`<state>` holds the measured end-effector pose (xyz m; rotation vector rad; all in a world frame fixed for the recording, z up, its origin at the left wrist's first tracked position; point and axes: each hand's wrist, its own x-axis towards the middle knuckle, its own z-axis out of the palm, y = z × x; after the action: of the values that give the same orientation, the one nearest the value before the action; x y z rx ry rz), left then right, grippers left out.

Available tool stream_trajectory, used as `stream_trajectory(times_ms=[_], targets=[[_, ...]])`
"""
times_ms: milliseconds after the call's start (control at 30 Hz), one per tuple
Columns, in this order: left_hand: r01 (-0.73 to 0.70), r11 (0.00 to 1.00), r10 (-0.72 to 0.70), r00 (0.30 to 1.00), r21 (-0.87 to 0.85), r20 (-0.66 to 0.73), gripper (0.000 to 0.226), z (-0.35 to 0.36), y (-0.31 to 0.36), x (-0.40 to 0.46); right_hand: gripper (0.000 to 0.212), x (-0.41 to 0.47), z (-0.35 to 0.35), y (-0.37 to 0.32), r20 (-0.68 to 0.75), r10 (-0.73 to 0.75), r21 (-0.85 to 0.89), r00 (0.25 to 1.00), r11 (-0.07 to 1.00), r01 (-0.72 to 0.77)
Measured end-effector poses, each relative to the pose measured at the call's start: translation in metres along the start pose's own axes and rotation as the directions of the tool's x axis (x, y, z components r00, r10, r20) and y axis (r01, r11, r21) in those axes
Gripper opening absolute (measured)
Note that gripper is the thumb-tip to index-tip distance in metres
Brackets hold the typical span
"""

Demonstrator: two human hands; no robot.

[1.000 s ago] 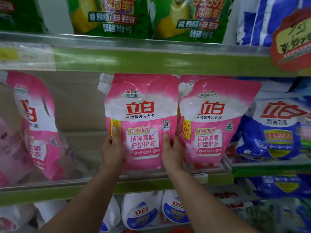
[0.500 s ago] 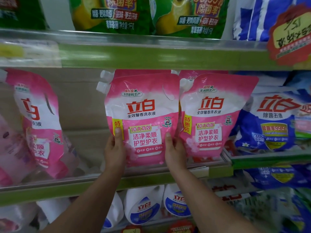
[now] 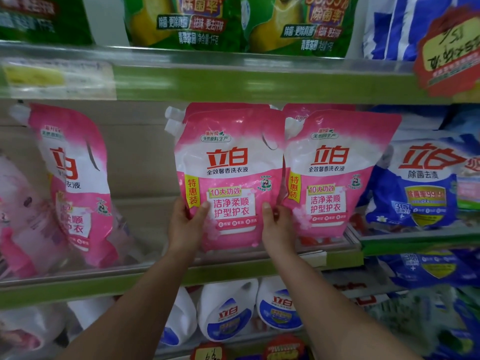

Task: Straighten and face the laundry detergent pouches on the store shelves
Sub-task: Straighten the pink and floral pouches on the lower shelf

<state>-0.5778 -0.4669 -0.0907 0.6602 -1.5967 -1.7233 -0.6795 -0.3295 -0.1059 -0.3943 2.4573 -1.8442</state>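
Your left hand [image 3: 185,224] has its thumb laid across the front of the middle pink pouch [image 3: 228,178] with the fingers wrapped behind its lower left edge, so it is gripping that pouch. Your right hand [image 3: 276,226] does the same on the lower right edge, thumb on the front, fingers tucked into the seam where this pouch meets the next pink pouch [image 3: 335,175] at 3 o'clock. Both grips sit low on the bag, near its bottom corners; the bulk of the pouch rises toward 12 o'clock from your fingers, with the spout at about 11 o'clock.

The pouch you hold stands upright with its label facing you, its base at or just above the shelf lip [image 3: 233,271]; I cannot tell whether it is resting yet. Its neighbour on the right also faces front, leaning only a little. These two look close to finished.

What remains, by my reading, lies at 9 o'clock: the leaning pink pouch [image 3: 75,183] is twisted and slumped sideways, well apart from the pair, with more crumpled bags beyond it. The blue pouch [image 3: 420,183] at 3 o'clock faces front but tilts.
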Motion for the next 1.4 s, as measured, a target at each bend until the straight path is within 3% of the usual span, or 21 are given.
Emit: stream_trajectory(times_ms=[233,567,800,1033,1400], targets=[[-0.010,1.000,0.010,0.999,0.003,-0.047,0.016,0.007,0.001,0.001,0.035,0.000,0.000,0.001,-0.026,-0.019,-0.046,0.999,0.999,0.017],[-0.022,1.000,0.023,0.996,0.014,-0.092,0.041,0.010,0.004,-0.012,0.037,-0.003,-0.003,-0.002,0.024,0.003,-0.050,1.000,0.999,-0.002],[-0.028,0.996,0.038,0.992,0.082,-0.122,0.038,0.007,0.004,-0.030,0.026,-0.010,-0.012,0.002,-0.005,-0.016,-0.031,1.000,0.999,0.016],[-0.006,0.996,0.031,0.963,0.093,-0.269,0.058,-0.009,-0.003,-0.046,0.022,-0.033,-0.011,-0.015,-0.097,-0.157,0.068,0.983,0.984,0.164],[-0.026,0.986,0.083,0.933,0.163,-0.349,0.054,-0.031,0.003,-0.079,0.031,-0.075,0.015,-0.040,0.171,-0.302,0.131,0.938,0.950,0.282]])
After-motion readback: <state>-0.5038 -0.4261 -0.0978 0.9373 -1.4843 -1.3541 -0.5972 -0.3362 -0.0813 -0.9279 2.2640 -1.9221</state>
